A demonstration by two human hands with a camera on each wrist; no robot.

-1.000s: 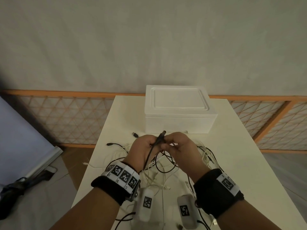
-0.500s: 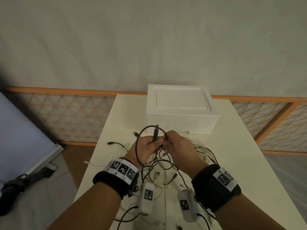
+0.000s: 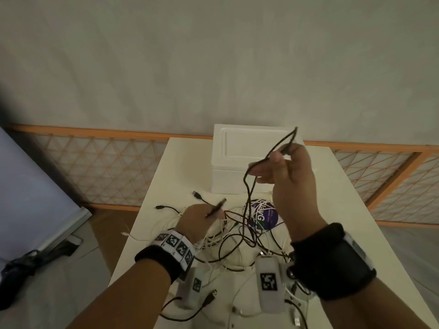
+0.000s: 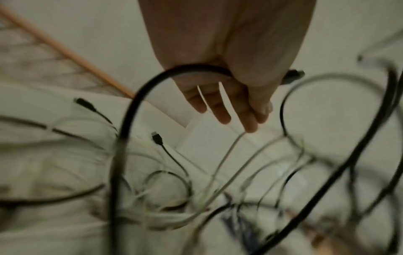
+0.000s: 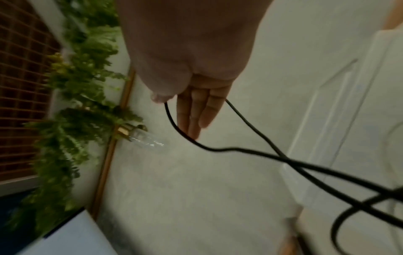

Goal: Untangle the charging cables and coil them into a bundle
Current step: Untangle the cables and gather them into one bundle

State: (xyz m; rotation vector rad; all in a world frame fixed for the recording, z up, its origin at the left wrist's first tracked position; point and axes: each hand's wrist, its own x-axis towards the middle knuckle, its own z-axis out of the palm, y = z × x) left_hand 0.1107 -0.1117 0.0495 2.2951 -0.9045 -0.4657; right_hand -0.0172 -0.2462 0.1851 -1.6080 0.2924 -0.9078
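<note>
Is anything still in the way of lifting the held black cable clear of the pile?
Yes. The black cable, pinched by the right hand and the left hand, drops into the tangle of black and white cables on the table, where other strands cross it.

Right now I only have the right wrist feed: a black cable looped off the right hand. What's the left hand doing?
Observer: The left hand pinches a black cable just behind its plug, low over the table.
Operator: Is my loop free of the pile?
Observer: No. Below the right hand it drops into the tangle of black and white cables.
Operator: Anything under that?
Observer: A white cloth with a purple print, in front of the white foam box.
</note>
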